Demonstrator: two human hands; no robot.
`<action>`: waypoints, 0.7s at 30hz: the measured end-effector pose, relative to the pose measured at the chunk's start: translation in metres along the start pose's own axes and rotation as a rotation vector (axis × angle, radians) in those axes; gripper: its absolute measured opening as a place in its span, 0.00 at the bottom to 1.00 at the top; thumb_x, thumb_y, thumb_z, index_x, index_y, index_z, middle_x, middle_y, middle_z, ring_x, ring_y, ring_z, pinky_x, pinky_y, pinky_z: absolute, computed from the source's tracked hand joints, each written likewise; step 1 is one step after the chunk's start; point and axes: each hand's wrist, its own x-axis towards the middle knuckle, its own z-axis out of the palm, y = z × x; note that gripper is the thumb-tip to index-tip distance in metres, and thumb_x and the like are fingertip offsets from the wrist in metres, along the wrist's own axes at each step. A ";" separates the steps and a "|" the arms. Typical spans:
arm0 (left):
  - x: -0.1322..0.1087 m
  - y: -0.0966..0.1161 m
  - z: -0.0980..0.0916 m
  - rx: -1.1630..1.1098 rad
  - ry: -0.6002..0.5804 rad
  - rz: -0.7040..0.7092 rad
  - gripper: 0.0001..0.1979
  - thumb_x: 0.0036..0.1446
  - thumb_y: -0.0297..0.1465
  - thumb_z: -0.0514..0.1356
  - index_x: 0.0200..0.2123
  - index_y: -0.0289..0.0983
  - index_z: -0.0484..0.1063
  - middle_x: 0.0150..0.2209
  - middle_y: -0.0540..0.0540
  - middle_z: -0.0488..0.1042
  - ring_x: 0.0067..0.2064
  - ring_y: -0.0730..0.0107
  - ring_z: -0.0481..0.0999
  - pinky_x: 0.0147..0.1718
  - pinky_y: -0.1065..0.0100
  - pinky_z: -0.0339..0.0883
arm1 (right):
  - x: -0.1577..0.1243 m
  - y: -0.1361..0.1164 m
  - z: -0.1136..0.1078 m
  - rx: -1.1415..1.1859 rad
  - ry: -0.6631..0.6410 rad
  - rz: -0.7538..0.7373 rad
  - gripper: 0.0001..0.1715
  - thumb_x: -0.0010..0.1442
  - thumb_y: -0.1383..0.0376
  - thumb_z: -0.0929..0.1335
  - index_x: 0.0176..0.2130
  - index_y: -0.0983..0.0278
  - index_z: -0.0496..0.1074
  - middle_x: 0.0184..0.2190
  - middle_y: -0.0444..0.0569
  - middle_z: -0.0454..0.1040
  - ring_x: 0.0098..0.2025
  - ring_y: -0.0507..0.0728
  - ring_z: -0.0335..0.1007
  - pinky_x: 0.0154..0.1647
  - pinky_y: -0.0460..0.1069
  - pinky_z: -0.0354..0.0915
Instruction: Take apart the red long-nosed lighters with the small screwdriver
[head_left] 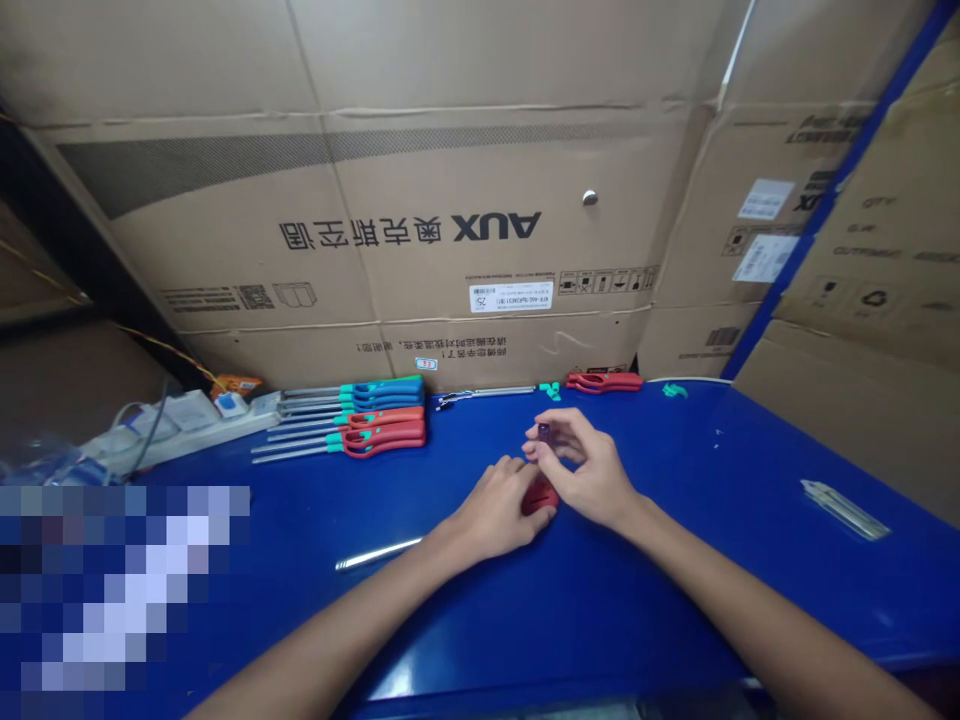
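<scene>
My left hand (499, 505) is closed around the red handle (541, 495) of a long-neck lighter, low over the blue table. A silver metal tube (379, 554) comes out from under my left forearm and points left; it looks like this lighter's neck, but my arm hides the join. My right hand (589, 465) is just above and to the right, pinching a small dark purple piece (544, 434) between thumb and fingers. Several lighters with red and blue handles (386, 435) and long metal necks lie in a row behind, to the left.
At the back lie a red lighter body (606, 382), thin metal rods (495, 391) and small green pieces (550, 391). A white power strip (187, 425) is at the left. A clear packet (846, 509) lies at the right. Cardboard walls (420, 160) surround the blue table (675, 600).
</scene>
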 end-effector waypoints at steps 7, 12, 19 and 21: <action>-0.008 -0.007 -0.010 0.080 -0.055 0.058 0.09 0.57 0.35 0.59 0.42 0.39 0.70 0.39 0.44 0.72 0.44 0.57 0.71 0.44 0.59 0.66 | 0.003 0.007 -0.007 -0.096 0.070 -0.054 0.15 0.56 0.64 0.73 0.44 0.59 0.71 0.33 0.45 0.73 0.34 0.55 0.72 0.39 0.52 0.72; -0.007 -0.005 -0.014 0.100 -0.052 0.058 0.09 0.54 0.33 0.60 0.39 0.39 0.70 0.35 0.46 0.70 0.40 0.58 0.71 0.41 0.61 0.67 | 0.002 0.002 -0.007 -0.027 0.000 -0.011 0.19 0.59 0.69 0.68 0.50 0.58 0.68 0.38 0.46 0.76 0.39 0.55 0.76 0.44 0.52 0.72; -0.006 -0.007 -0.007 0.102 -0.016 0.058 0.14 0.52 0.37 0.62 0.40 0.37 0.69 0.40 0.42 0.71 0.44 0.55 0.70 0.46 0.58 0.66 | 0.006 -0.010 -0.005 0.159 0.000 -0.001 0.12 0.53 0.66 0.74 0.40 0.59 0.76 0.37 0.48 0.74 0.37 0.54 0.73 0.36 0.49 0.72; -0.006 -0.008 -0.006 0.090 -0.017 0.068 0.16 0.53 0.42 0.62 0.40 0.37 0.69 0.40 0.42 0.71 0.44 0.55 0.70 0.45 0.57 0.66 | 0.006 -0.009 -0.005 0.119 0.022 -0.007 0.11 0.54 0.67 0.74 0.40 0.58 0.77 0.35 0.47 0.74 0.35 0.54 0.72 0.36 0.50 0.72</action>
